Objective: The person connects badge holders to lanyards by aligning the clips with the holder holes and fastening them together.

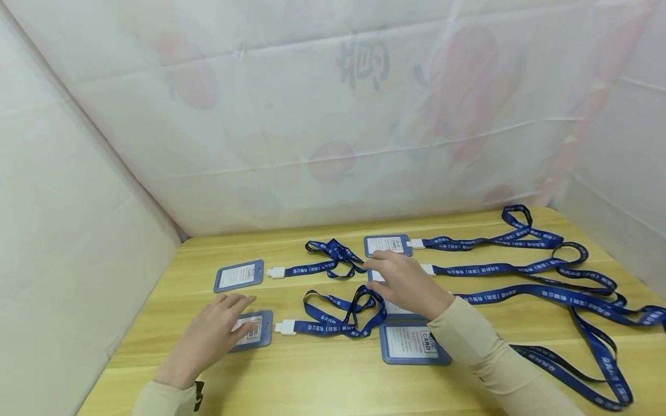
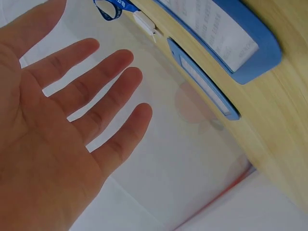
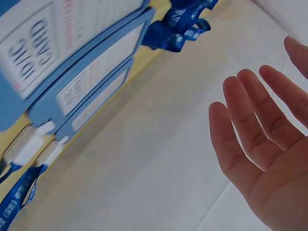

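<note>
My left hand (image 1: 215,329) hovers with loosely extended fingers over a blue-framed badge holder (image 1: 265,330), partly covering it. Beyond it lies a second badge holder (image 1: 239,276). A small gap separates each from the white clip (image 1: 287,327) of a bunched blue lanyard (image 1: 325,326). In the left wrist view the palm is bare, apart from the badge holder (image 2: 202,79). My right hand (image 1: 403,283) is above a column of badge holders (image 1: 413,345), hiding parts of them. The right wrist view shows its fingers spread and holding nothing, with several badge holders (image 3: 91,72) to the side.
Several blue lanyards (image 1: 520,292) trail from the right column toward the table's right edge, some overlapping. A farther badge holder (image 1: 387,245) has its white clip (image 1: 417,244) against it. Pale printed fabric (image 1: 333,115) walls the wooden table (image 1: 312,381) at the back and sides.
</note>
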Demonstrator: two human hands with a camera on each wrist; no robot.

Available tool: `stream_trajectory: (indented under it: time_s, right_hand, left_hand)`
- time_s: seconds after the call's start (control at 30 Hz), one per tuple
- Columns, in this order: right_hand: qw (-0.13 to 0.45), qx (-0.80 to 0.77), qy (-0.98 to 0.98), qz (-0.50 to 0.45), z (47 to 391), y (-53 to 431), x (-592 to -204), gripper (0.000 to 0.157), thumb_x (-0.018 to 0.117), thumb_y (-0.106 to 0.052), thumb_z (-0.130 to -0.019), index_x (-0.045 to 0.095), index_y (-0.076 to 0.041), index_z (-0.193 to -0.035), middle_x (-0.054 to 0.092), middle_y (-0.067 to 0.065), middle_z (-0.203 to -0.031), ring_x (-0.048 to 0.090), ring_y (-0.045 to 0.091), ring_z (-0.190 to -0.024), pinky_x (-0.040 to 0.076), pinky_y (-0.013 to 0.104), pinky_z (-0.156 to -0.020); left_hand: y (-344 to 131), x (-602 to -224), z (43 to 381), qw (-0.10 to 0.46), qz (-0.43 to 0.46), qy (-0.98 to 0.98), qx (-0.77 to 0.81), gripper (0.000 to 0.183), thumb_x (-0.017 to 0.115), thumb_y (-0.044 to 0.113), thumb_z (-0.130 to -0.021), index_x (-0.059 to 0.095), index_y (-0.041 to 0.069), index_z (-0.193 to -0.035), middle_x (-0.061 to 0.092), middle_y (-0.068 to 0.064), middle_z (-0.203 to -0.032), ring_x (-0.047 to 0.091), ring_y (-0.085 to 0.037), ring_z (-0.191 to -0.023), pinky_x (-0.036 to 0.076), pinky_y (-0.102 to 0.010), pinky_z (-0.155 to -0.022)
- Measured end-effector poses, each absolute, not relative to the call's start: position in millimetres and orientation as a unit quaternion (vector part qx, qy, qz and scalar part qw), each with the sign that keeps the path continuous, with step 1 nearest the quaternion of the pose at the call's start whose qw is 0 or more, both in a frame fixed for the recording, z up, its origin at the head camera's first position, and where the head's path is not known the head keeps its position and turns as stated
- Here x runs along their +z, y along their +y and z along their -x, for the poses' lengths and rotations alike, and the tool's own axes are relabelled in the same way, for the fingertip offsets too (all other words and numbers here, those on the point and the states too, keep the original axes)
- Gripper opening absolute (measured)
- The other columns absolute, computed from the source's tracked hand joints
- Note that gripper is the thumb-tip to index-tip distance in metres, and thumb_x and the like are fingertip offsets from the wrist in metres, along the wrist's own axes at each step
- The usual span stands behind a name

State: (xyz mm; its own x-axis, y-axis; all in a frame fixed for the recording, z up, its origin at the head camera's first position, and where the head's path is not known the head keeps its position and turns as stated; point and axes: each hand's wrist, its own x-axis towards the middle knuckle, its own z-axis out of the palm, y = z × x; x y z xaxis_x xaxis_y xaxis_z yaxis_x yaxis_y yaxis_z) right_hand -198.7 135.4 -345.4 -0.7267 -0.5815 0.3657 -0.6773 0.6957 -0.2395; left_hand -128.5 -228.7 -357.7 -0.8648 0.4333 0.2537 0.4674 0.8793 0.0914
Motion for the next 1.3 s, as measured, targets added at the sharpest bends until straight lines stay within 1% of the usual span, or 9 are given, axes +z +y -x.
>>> stream_trajectory:
  time_s: [0.13,0.3,0.43,0.5,0.7,0.83,0.93,1.13,1.3]
  right_hand:
    - [0.117,0.182,-0.910,-0.354,195,124,-342,0.031,0.081,-0.014,-0.088,0.073,-0.002,-0.115,0.068,0.017,-0.121,0.066,0.032,-0.111,0.055,0.046,-0.092]
    - [0.119,0.184,-0.900,-0.377,192,110,-341,0.028,0.080,-0.014,-0.089,0.073,-0.002,-0.113,0.069,0.014,-0.117,0.067,0.028,-0.105,0.058,0.041,-0.087]
    - [0.122,0.199,-0.893,-0.386,191,101,-341,0.027,0.081,-0.013,-0.088,0.074,-0.003,-0.112,0.069,0.011,-0.111,0.068,0.024,-0.095,0.059,0.035,-0.080]
    - [0.120,0.205,-0.892,-0.384,190,98,-341,0.027,0.081,-0.013,-0.088,0.075,-0.003,-0.111,0.070,0.010,-0.110,0.069,0.023,-0.094,0.059,0.034,-0.079]
    - [0.104,0.219,-0.894,-0.377,189,92,-340,0.028,0.080,-0.013,-0.088,0.074,-0.001,-0.113,0.070,0.012,-0.113,0.068,0.027,-0.102,0.058,0.039,-0.085]
    - [0.094,0.233,-0.895,-0.370,188,90,-340,0.028,0.080,-0.012,-0.089,0.074,-0.001,-0.114,0.070,0.012,-0.114,0.068,0.028,-0.104,0.058,0.039,-0.087]
    - [0.094,0.246,-0.891,-0.370,188,88,-339,0.028,0.079,-0.012,-0.089,0.074,0.000,-0.114,0.071,0.012,-0.115,0.068,0.027,-0.105,0.057,0.039,-0.088]
    - [0.102,0.256,-0.879,-0.388,187,80,-339,0.027,0.079,-0.012,-0.089,0.074,0.000,-0.113,0.070,0.010,-0.111,0.068,0.025,-0.100,0.057,0.038,-0.085]
    - [0.085,0.263,-0.882,-0.382,185,69,-339,0.025,0.079,-0.013,-0.090,0.074,-0.002,-0.112,0.070,0.009,-0.112,0.067,0.025,-0.102,0.057,0.039,-0.085]
  left_hand:
    - [-231,-357,131,0.095,0.228,-0.966,-0.083,0.046,0.081,0.023,-0.087,0.068,0.001,-0.126,0.068,-0.014,-0.119,0.063,-0.037,-0.110,0.052,-0.057,-0.091]
    - [-232,-356,133,0.070,0.223,-0.969,-0.083,0.044,0.080,0.024,-0.088,0.068,0.002,-0.124,0.068,-0.015,-0.120,0.062,-0.038,-0.111,0.051,-0.059,-0.092]
    - [-232,-355,134,0.048,0.222,-0.970,-0.086,0.045,0.079,0.025,-0.089,0.068,0.001,-0.125,0.067,-0.016,-0.122,0.061,-0.039,-0.112,0.050,-0.059,-0.093]
    - [-232,-354,135,0.043,0.224,-0.970,-0.086,0.045,0.080,0.025,-0.088,0.068,0.000,-0.124,0.067,-0.016,-0.122,0.061,-0.039,-0.111,0.050,-0.059,-0.093]
    - [-233,-353,136,0.042,0.230,-0.969,-0.085,0.047,0.083,0.024,-0.084,0.069,0.000,-0.122,0.067,-0.017,-0.121,0.061,-0.039,-0.111,0.051,-0.059,-0.092]
    - [-232,-352,137,0.025,0.231,-0.968,-0.099,0.052,0.086,0.025,-0.081,0.069,0.001,-0.123,0.066,-0.018,-0.124,0.059,-0.041,-0.115,0.049,-0.060,-0.095]
    - [-231,-352,137,0.013,0.232,-0.967,-0.106,0.054,0.087,0.024,-0.078,0.069,0.000,-0.123,0.066,-0.018,-0.123,0.059,-0.040,-0.113,0.050,-0.059,-0.094]
    - [-230,-354,138,0.006,0.223,-0.969,-0.110,0.057,0.090,0.024,-0.074,0.069,0.000,-0.122,0.066,-0.019,-0.123,0.059,-0.040,-0.112,0.050,-0.059,-0.094]
    - [-227,-356,138,-0.029,0.202,-0.972,-0.114,0.064,0.091,0.026,-0.072,0.067,0.000,-0.125,0.064,-0.021,-0.127,0.057,-0.042,-0.116,0.047,-0.062,-0.097]
